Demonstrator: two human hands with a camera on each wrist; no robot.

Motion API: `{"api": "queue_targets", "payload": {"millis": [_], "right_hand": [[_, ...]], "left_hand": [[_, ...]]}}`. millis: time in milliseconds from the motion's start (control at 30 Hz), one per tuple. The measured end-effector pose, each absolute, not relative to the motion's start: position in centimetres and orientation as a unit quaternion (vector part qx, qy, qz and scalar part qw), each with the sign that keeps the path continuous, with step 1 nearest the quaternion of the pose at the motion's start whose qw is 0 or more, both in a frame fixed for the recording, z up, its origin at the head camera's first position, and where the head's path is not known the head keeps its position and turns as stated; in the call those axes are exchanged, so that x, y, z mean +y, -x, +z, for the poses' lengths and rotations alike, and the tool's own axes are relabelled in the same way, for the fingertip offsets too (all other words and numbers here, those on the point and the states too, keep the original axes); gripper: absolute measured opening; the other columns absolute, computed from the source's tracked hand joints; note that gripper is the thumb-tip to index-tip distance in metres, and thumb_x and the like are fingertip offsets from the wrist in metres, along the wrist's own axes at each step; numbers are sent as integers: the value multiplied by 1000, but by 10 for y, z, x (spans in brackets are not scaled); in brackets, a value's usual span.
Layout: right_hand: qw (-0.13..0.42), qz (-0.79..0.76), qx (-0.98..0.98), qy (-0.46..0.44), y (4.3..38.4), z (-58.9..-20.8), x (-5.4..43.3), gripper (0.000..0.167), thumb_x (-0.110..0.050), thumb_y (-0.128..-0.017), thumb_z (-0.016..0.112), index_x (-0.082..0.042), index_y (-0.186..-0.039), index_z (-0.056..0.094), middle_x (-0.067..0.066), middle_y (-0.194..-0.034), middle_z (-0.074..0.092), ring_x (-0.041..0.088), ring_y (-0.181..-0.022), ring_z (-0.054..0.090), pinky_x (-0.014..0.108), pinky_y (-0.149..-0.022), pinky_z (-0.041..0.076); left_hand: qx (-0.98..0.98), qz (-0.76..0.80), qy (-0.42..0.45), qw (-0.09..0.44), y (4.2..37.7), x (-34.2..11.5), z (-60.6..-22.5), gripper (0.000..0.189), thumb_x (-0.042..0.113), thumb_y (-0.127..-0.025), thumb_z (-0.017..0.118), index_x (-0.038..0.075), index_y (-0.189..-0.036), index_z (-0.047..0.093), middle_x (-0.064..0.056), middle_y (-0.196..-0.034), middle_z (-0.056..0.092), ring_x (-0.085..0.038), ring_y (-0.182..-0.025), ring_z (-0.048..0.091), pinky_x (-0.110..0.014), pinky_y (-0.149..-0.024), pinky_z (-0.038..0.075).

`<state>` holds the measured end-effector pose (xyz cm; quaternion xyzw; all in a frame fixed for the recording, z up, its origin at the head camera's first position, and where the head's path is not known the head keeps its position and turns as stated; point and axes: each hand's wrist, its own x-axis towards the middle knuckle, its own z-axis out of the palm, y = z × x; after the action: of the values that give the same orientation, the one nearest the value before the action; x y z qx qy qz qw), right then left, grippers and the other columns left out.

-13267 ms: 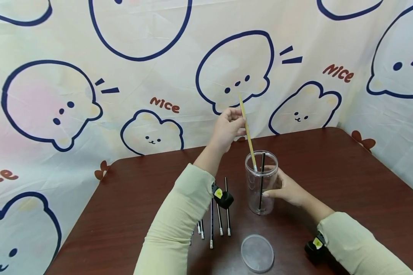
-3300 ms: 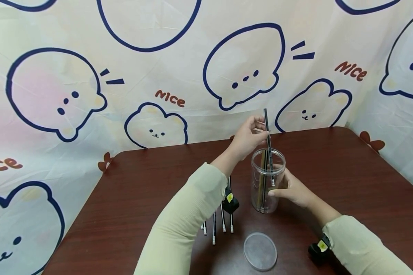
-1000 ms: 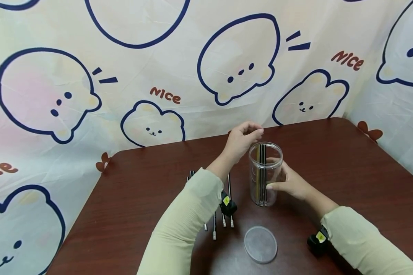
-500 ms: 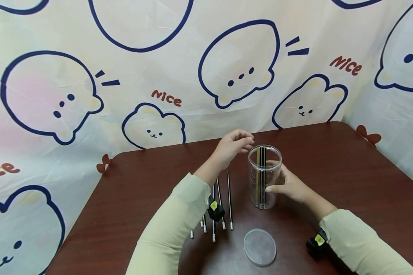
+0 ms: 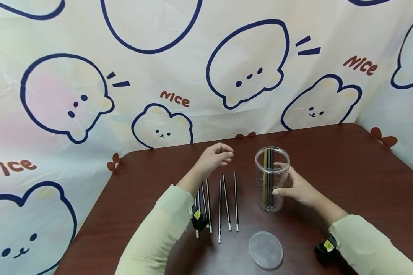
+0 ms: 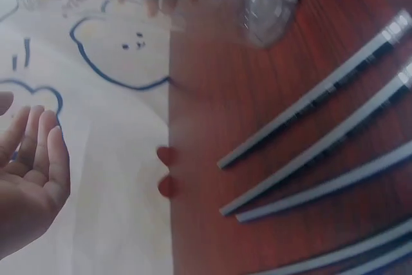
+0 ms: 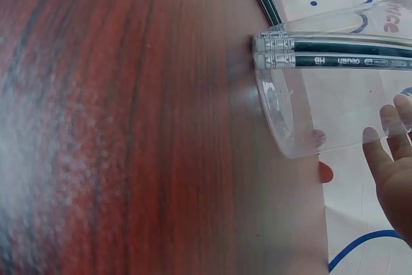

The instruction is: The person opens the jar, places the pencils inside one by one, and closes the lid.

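Jar (image 5: 278,172): clear, upright; dark pencils (image 5: 270,181) and a yellow one standing inside, dark ones eraser-end down (one reads HB). Sits short of the tabletop (image 5: 347,164) far edge, well in from the right edge. Right hand (image 5: 296,187) curled round its side, thumb in front. Left hand (image 5: 214,157): fingers loosely bent, holding nothing, between jar and far-left corner. Loose dark pencils (image 5: 236,202) fan out, erasers away from far edge; strip of tabletop separates them from jar. Lid (image 5: 266,250) flat, farther from far edge than jar, apart from it.
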<state>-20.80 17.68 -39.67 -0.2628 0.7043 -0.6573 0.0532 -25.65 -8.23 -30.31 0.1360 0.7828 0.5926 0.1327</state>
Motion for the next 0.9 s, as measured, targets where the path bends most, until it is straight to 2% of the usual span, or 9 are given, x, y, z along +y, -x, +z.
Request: {"api": "queue_targets", "payload": {"millis": [100, 233, 367, 600, 900], "right_hand": [[52, -654, 710, 256, 206, -397, 178, 68, 2, -74, 63, -7, -128, 23, 5, -113, 48, 12, -99, 52, 26, -78, 44], [49, -651, 713, 256, 205, -397, 178, 67, 2, -74, 63, -8, -127, 23, 4, -112, 49, 12, -97, 52, 28, -75, 44], [47, -648, 717, 253, 204, -397, 179, 68, 2, -74, 63, -9, -127, 23, 6, -111, 49, 13, -97, 52, 28, -75, 45], [44, -641, 725, 247, 205, -396, 179, 68, 1, -74, 64, -8, -127, 23, 10, -112, 49, 12, -97, 52, 28, -75, 44], [41, -642, 722, 253, 208, -398, 179, 68, 2, -74, 63, -7, -128, 23, 16, -114, 47, 12, -98, 52, 27, -77, 43]], "left_hand": [[791, 587, -113, 128, 256, -93, -313, 21, 14, -87, 52, 3, -104, 53, -9, -102, 54, -27, -96, 52, -33, -78, 44], [799, 586, -72, 118, 257, -110, -327, 20, 14, -85, 53, 3, -102, 54, -8, -101, 55, -26, -95, 52, -35, -79, 44], [803, 584, -41, 113, 257, -123, -340, 20, 13, -85, 53, 2, -102, 55, -8, -100, 56, -24, -93, 54, -38, -79, 43], [829, 546, -26, 117, 254, -149, -360, 20, 10, -85, 51, -2, -101, 54, -11, -94, 55, -29, -89, 52, -39, -77, 42], [858, 495, -12, 139, 243, -181, -378, 22, 9, -85, 51, -6, -101, 50, -15, -100, 54, -30, -92, 52, -41, -79, 42]]}}
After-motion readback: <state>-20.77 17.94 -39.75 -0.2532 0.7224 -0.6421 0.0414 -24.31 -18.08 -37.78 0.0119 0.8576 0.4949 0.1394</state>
